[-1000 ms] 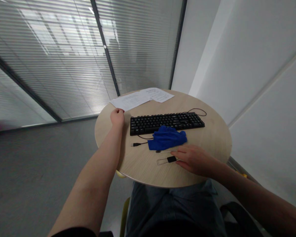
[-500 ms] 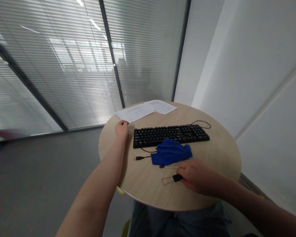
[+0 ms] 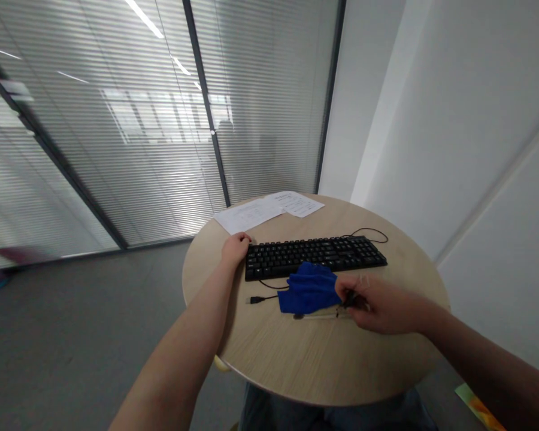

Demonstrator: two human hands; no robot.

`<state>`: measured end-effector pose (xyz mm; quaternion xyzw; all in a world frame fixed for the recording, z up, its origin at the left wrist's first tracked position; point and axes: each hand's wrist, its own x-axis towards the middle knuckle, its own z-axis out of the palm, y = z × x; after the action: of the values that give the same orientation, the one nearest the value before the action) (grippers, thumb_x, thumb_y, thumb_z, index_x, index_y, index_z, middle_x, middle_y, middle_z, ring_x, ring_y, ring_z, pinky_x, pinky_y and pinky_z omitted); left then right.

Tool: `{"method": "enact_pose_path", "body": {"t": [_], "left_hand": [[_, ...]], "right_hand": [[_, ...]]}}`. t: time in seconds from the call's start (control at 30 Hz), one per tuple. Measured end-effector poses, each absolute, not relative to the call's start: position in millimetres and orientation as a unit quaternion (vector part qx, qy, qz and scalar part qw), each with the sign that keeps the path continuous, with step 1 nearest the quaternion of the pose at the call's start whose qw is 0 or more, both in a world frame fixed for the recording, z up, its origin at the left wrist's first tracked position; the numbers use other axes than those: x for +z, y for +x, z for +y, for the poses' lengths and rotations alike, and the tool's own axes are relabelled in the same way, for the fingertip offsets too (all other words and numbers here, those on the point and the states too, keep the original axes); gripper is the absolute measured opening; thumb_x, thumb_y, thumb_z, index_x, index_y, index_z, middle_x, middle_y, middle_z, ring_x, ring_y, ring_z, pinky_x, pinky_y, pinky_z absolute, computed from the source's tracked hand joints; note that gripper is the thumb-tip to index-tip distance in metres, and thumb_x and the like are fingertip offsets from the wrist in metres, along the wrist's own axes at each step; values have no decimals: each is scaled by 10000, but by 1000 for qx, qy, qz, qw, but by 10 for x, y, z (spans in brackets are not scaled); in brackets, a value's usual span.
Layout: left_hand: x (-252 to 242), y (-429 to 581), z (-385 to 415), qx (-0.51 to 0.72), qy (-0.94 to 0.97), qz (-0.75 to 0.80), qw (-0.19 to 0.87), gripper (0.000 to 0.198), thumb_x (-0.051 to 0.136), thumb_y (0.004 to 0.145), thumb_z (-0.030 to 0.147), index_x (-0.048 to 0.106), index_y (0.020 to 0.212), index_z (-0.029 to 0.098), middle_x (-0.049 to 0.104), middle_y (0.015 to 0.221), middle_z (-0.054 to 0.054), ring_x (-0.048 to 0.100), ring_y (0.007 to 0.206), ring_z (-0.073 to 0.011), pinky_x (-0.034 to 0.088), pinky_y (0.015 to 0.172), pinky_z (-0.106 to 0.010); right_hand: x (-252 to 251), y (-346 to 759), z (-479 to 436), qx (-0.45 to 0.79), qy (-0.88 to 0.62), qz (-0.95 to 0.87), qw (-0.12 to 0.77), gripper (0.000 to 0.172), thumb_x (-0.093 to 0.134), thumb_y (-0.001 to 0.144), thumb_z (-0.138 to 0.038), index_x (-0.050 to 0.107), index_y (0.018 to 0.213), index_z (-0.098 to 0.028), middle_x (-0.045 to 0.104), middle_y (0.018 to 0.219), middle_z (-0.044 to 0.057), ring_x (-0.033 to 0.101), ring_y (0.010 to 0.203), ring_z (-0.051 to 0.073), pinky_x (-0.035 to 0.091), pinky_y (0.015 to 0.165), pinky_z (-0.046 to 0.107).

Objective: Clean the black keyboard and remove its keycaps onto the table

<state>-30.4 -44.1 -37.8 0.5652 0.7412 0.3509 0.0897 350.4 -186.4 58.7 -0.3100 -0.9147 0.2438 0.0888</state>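
A black keyboard point(image 3: 317, 256) lies across the round table, its cable looping out at the far right. My left hand point(image 3: 236, 246) is closed at the keyboard's far left corner, its fingertips against the edge. My right hand point(image 3: 372, 302), slightly blurred, grips a wire keycap puller; its black handle point(image 3: 350, 298) shows between the fingers and its faint wire loop point(image 3: 363, 280) over the hand. Just left of that hand is a crumpled blue cloth point(image 3: 308, 291). A thin pale stick with a dark end point(image 3: 299, 316) lies along the cloth's near side, partly hidden by the hand.
A USB plug point(image 3: 254, 300) on a black cable pokes out left of the cloth. Printed paper sheets point(image 3: 251, 214) lie at the table's far edge. Glass with blinds point(image 3: 269, 120) stands behind, a white wall point(image 3: 453, 137) to the right. A colourful object point(image 3: 478, 408) is on the floor at lower right.
My right hand has lifted the keycap puller off the tabletop and turned it, moving right and toward the cloth. My left hand has shifted right onto the keyboard's corner.
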Motion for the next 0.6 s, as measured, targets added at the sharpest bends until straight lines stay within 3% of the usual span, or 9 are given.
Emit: {"method": "enact_pose_path", "body": {"t": [0.2, 0.37, 0.6], "left_hand": [[-321, -201, -527, 345, 620, 692, 134, 272, 480, 822, 227, 737, 902, 190, 746, 917, -35, 660, 910, -210, 489, 867, -302], [-279, -55, -566, 333, 675, 634, 178, 330, 476, 887, 350, 745, 960, 173, 757, 990, -34, 667, 967, -214, 502, 904, -306], [-235, 78, -576, 249, 747, 604, 125, 346, 491, 905, 344, 746, 1085, 194, 734, 1128, -72, 647, 1074, -248, 460, 1001, -360]], "right_hand": [[577, 3409, -1492, 395, -199, -884, 151, 141, 552, 750, -106, 520, 857, -193, 556, 793, -2, 526, 682, 122, 420, 622, 240], [560, 3259, -1112, 595, -148, -774, 157, 143, 578, 805, -181, 490, 916, -202, 606, 780, 6, 597, 589, 121, 410, 492, 207], [518, 3181, -680, 688, -117, -654, 291, 113, 640, 749, -231, 547, 800, -193, 615, 706, 3, 576, 476, 115, 327, 379, 189]]}}
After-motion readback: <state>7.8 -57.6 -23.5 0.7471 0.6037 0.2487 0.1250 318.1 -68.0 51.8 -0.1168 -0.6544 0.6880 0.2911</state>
